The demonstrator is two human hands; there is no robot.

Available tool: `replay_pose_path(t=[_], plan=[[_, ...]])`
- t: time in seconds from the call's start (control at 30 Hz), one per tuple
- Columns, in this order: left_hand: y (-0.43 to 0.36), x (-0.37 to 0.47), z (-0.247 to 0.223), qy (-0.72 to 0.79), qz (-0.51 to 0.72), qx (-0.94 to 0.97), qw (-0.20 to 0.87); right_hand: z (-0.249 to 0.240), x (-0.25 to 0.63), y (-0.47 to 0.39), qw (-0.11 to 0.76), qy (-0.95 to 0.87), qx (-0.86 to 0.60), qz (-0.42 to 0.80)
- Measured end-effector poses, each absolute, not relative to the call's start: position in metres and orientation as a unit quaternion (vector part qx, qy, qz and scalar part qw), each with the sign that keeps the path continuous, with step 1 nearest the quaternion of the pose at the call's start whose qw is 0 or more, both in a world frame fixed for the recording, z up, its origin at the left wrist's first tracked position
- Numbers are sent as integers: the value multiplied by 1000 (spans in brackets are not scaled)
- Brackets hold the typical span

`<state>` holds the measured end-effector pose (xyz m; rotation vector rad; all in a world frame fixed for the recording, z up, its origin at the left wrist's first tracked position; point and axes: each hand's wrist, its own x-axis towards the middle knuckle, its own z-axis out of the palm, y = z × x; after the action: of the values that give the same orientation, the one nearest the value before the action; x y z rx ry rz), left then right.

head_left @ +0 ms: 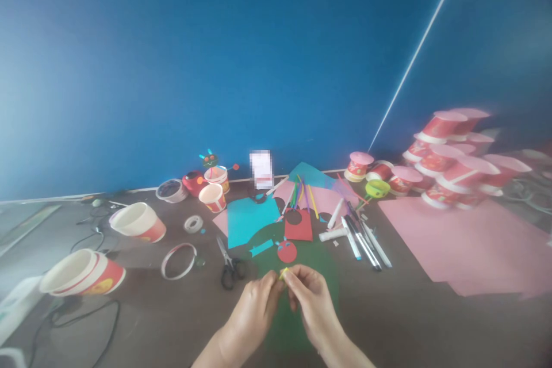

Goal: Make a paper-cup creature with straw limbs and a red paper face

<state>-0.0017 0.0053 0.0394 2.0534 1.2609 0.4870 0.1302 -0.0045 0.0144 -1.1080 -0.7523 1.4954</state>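
My left hand (257, 300) and my right hand (309, 294) meet at the fingertips over a green paper sheet (317, 325). Between them they pinch a small yellow piece (283, 272); whether it is paper or pipe cleaner is too small to tell. Just beyond the fingers lies a red paper disc (287, 252) with small blue bits at its top. Beside it is a narrow blue paper strip (261, 248). Black-handled scissors (228, 261) rest left of my left hand. A red paper piece (304, 227) with a round cutout lies farther back.
Paper cups (140, 223) stand on the left, near a tape ring (179, 261) and a tape roll (193, 223). Markers (366, 241), pipe cleaners (302, 192) and blue paper (245, 221) spread across the middle. Pink sheets (457, 241) and stacked pink-topped cups (457, 164) occupy the right.
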Motion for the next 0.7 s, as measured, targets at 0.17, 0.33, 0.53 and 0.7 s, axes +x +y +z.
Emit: replay_pose_path(t=[0.17,0.33,0.53,0.7], plan=[[4,-1,41,496,192,785,318,16,133,-4,525,-325,-472,630],[5,-5,40,495,192,802,272,20,134,0,499,-356,-451,648],[7,-13,42,451,145,854,215,22,132,0,488,-371,-473,632],[9,-21,41,453,140,857,203,21,130,3,462,-411,-467,633]])
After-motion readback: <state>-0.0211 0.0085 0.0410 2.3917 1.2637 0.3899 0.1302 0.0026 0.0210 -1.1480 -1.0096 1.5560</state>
